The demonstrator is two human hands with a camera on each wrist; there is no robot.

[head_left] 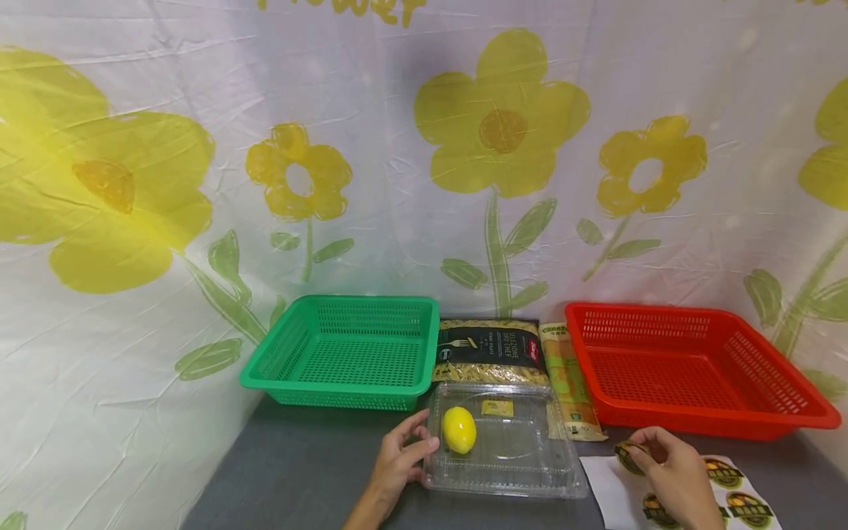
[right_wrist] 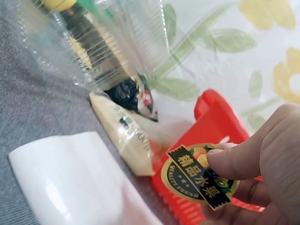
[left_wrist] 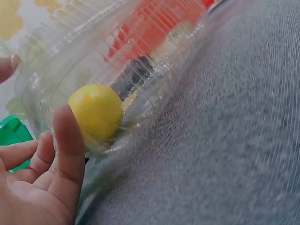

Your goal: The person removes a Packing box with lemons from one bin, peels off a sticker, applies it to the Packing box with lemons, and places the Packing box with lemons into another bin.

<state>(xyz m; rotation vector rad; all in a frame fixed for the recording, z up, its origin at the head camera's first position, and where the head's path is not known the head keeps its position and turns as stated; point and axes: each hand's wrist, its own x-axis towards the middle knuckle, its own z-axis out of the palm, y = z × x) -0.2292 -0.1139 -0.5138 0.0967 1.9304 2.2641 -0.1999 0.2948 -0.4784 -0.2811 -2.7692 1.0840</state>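
Observation:
A clear plastic clamshell box (head_left: 523, 471) lies on the table with its lid down, and a yellow lemon (head_left: 459, 430) sits inside at the left. My left hand (head_left: 400, 460) is at the box's left side, thumb and forefinger apart and loosely bent, their tips at the plastic. In the left wrist view the thumb (left_wrist: 69, 150) is beside the lemon (left_wrist: 97, 112). My right hand (head_left: 676, 471) pinches an oval black-and-gold fruit sticker (right_wrist: 199, 176) between thumb and fingers, above a white sticker sheet (head_left: 606, 478) bearing several similar stickers.
A green basket (head_left: 338, 396) stands at the back left, a red basket (head_left: 702, 423) at the back right. Between them lie a pasta bag (head_left: 490, 352) and a green-and-yellow packet (head_left: 573, 383), partly behind the box. A flower-printed curtain (head_left: 384, 243) hangs behind the grey table (head_left: 291, 471).

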